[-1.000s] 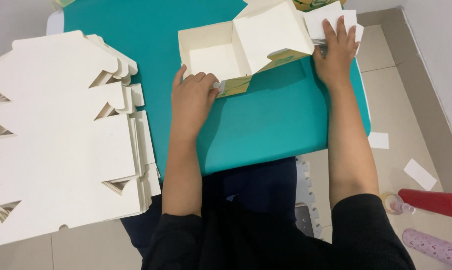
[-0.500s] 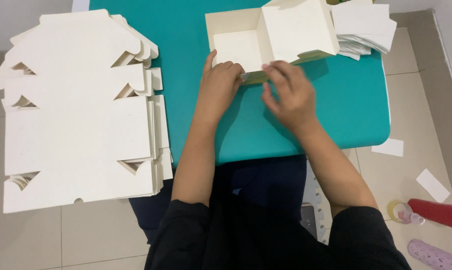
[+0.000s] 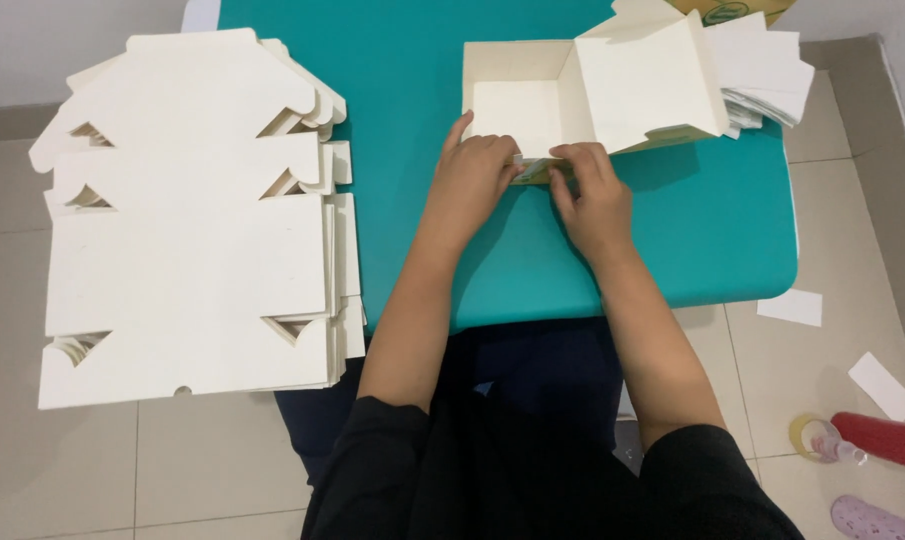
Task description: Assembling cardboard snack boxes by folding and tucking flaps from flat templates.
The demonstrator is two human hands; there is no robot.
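Hands, two, left (image 3: 472, 180) and right (image 3: 594, 195), are pinching one cardboard box's (image 3: 572, 95) near edge between closed fingers on the table (image 3: 672, 240).

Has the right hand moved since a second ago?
Yes. The right hand left the paper stack at the table's right end, moving left to the box's front edge.

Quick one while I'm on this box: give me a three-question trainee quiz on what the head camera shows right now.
1. True or false: both hands touch the box at its near edge.
2. The stack of flat blanks lies on which side of the person? A) left B) right C) behind the box
3. What colour is the table?

Key:
1. True: the left hand and the right hand pinch the near wall.
2. A
3. Teal
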